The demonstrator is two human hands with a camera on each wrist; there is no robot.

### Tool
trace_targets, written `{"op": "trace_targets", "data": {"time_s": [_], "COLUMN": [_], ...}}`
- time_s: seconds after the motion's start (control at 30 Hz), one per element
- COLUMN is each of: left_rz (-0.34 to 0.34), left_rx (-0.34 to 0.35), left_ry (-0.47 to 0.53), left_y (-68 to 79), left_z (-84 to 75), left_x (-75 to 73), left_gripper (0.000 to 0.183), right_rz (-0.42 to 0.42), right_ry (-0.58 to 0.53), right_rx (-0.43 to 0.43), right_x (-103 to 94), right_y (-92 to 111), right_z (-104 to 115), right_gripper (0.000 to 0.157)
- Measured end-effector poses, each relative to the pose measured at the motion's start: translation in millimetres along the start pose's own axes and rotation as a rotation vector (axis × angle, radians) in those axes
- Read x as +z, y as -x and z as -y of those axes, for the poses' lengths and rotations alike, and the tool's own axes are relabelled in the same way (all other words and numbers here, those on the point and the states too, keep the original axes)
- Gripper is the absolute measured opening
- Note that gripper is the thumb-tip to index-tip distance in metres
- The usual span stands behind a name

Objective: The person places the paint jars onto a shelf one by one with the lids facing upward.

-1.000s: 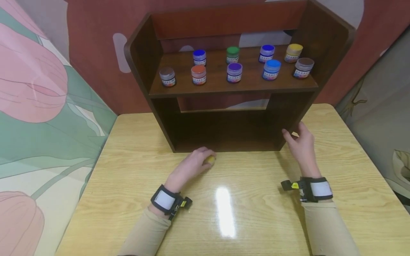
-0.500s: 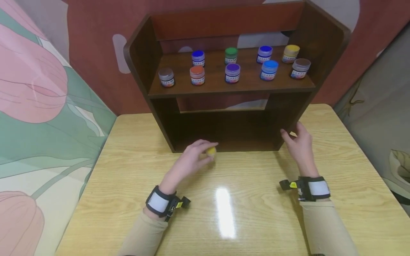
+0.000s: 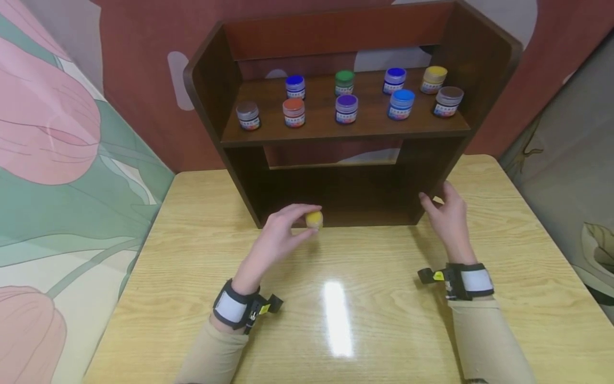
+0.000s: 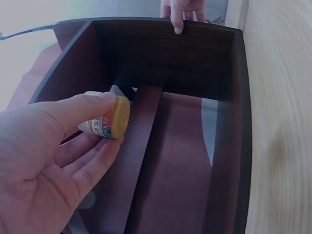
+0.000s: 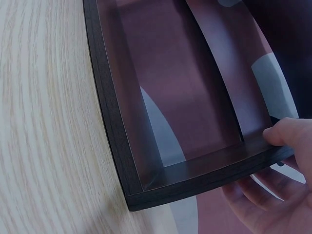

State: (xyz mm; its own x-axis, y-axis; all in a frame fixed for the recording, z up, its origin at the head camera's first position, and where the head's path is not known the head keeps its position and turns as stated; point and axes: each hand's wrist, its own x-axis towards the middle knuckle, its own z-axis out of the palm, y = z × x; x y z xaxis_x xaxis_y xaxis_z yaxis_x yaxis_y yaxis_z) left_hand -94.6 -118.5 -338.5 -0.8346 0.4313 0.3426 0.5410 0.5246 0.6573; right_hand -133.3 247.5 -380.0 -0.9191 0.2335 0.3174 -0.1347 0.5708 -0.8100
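Note:
In the head view my left hand (image 3: 278, 234) pinches a small paint jar with a yellow lid (image 3: 314, 220) between thumb and fingertips. The jar is lifted just in front of the shelf's lower opening. The left wrist view shows the jar (image 4: 120, 117) tilted on its side relative to that camera, its printed label partly covered by the thumb. My right hand (image 3: 448, 218) grips the right side panel of the dark brown wooden shelf (image 3: 345, 138). In the right wrist view, the thumb lies inside the panel (image 5: 209, 173) and the fingers are outside it.
On the upper board stand several paint jars in two rows, among them an orange-lidded jar (image 3: 294, 113), a purple-lidded jar (image 3: 346, 109) and a green-lidded jar (image 3: 344, 82). The shelf stands on a light wooden table (image 3: 384, 320) against a patterned wall covering (image 3: 134, 117).
My left hand has raised the yellow-lidded jar from the tabletop near the shelf's front edge, and its fingers have straightened somewhat. The right hand keeps its place on the side panel.

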Motion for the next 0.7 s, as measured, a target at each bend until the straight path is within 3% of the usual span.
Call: {"op": "trace_targets", "data": {"time_s": [0.17, 0.47, 0.7], "left_rz": [-0.029, -0.057, -0.118], "left_rx": [0.045, 0.051, 0.112], "left_ry": [-0.002, -0.025, -0.073], "left_y": [-0.3, -2.6, -4.8], "left_z": [-4.2, -14.8, -26.8], "left_x": [-4.6, -10.6, -22.6], "left_gripper": [0.046, 0.049, 0.048], "right_rz": [-0.011, -0.005, 0.012], "right_ry": [-0.012, 0.006, -0.010], "right_rx": [-0.006, -0.010, -0.011], "right_x": [-0.3, -1.8, -3.6], "right_y": [-1, -2, -1], "right_z": [-1, -1, -1], "right_gripper": [0.035, 0.036, 0.038]}}
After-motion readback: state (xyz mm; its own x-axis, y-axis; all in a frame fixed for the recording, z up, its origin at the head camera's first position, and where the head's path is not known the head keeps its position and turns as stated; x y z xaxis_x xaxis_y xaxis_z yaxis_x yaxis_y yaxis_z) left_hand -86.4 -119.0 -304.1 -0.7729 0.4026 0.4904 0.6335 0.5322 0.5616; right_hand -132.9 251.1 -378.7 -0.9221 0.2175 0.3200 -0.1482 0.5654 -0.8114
